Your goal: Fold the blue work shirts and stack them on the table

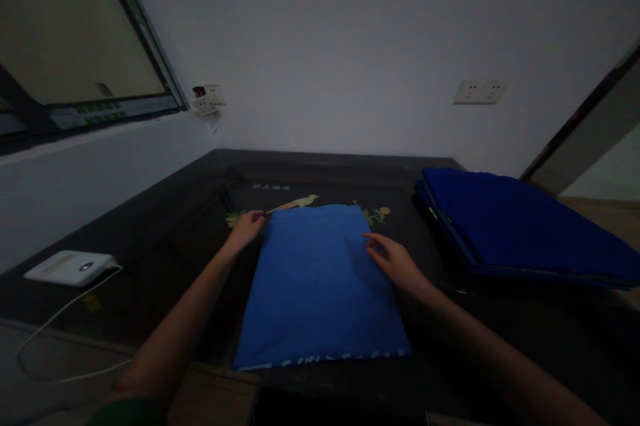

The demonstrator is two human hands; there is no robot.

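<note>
A folded light blue cloth (320,279) lies flat on a dark glossy table (165,226), with whitish marks along its near edge. Just outside its far left corner is my left hand (245,229), fingers loosely bent and nothing seen in them. My right hand (395,263) hovers at the cloth's right edge, with thumb and fingers apart and the fingertips over or touching the edge; which of the two I cannot tell.
On the right lies a stack of darker blue folded fabric (520,223). A white power bank (70,268) with a white cable (47,323) sits at the left. Behind the table is a wall with sockets (481,92); a window (80,33) is at upper left.
</note>
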